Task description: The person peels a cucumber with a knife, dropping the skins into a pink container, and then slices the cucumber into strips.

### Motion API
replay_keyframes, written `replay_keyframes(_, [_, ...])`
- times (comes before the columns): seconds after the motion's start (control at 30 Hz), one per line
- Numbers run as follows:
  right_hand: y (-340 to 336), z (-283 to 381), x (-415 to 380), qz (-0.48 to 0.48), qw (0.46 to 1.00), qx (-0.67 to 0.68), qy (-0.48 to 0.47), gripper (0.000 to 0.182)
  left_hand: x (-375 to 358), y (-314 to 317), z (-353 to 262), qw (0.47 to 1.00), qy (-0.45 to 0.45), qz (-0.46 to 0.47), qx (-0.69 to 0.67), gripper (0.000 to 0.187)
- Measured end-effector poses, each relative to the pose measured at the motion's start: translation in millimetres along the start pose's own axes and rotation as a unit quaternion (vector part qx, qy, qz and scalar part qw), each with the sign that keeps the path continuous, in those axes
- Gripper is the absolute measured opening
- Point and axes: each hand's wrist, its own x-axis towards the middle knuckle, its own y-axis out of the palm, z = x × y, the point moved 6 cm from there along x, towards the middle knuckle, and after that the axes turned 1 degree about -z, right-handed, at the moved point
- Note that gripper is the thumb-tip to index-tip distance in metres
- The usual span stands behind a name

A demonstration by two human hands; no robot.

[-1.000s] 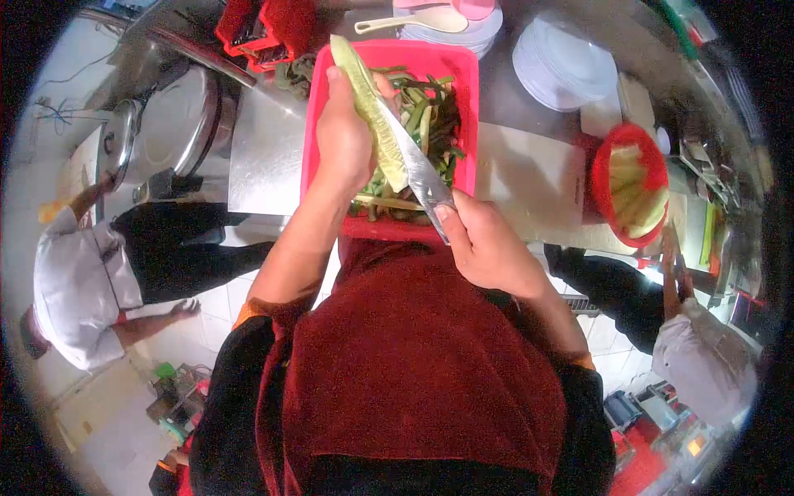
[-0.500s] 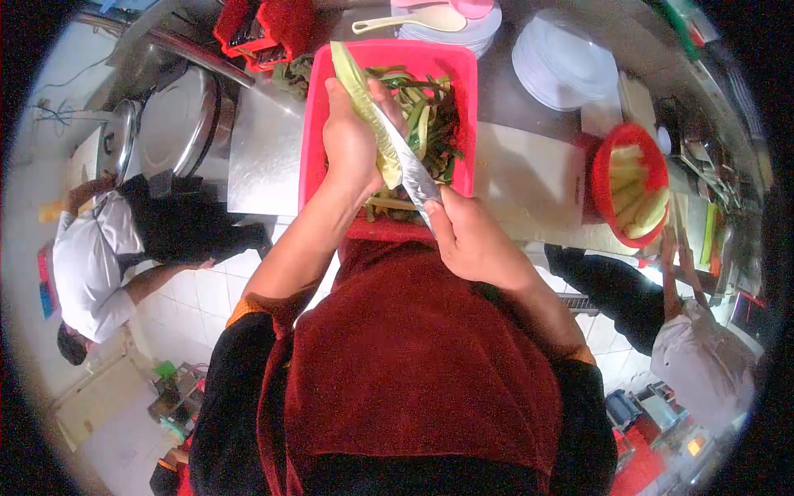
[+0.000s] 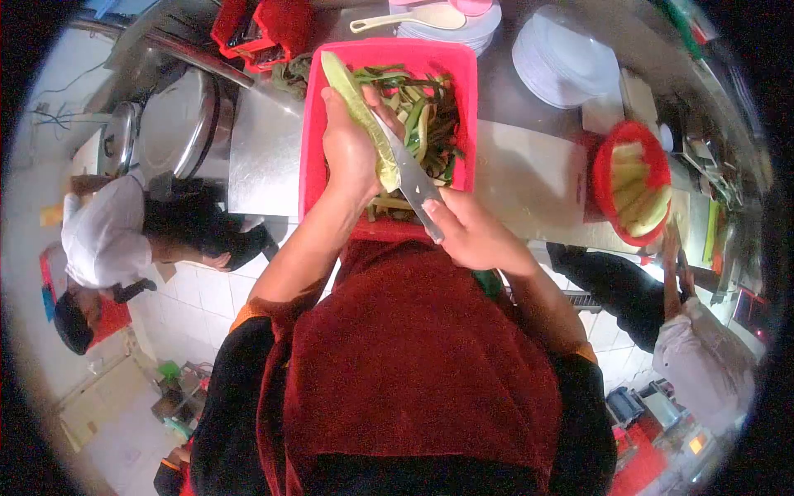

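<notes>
My left hand is closed around a long pale-green piece of cucumber, which slants from upper left to lower right. In my right hand is a kitchen knife, its broad blade pointing up and left. The blade lies along the cucumber's right side, close to my left fingers. Both hands are over a pink rectangular tub. Green peels and trimmings lie inside the tub, partly hidden by my hands.
At the right, a red basket holds several peeled cucumber pieces. A cutting board lies between it and the tub. White plates are stacked behind. People in white stand at left and right.
The knife blade has turned, showing its flat face darker than before. The cucumber's upper end has shifted slightly left and down. The person at left has leaned lower.
</notes>
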Motion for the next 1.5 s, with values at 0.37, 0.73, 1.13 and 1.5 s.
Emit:
replay_keyframes(0.37, [-5,3,-2,0.006,0.999,-0.027,-0.022,0.026,-1,-1,5,0.999,-0.006,0.03,-0.034,0.054])
replay_keyframes(0.73, [-1,0,5,-0.031,0.978,-0.095,-0.183,0.019,-2,-22,13,0.997,-0.023,-0.07,-0.005,0.055])
replay_keyframes(1.13, [9,-39,10,0.201,0.935,0.292,0.008,0.038,-10,-9,7,0.998,0.029,0.011,0.052,0.052])
replay_keyframes(1.5, [8,-34,5,0.107,0.985,0.107,-0.081,0.031,-15,-15,12,0.999,0.024,0.009,-0.024,0.056])
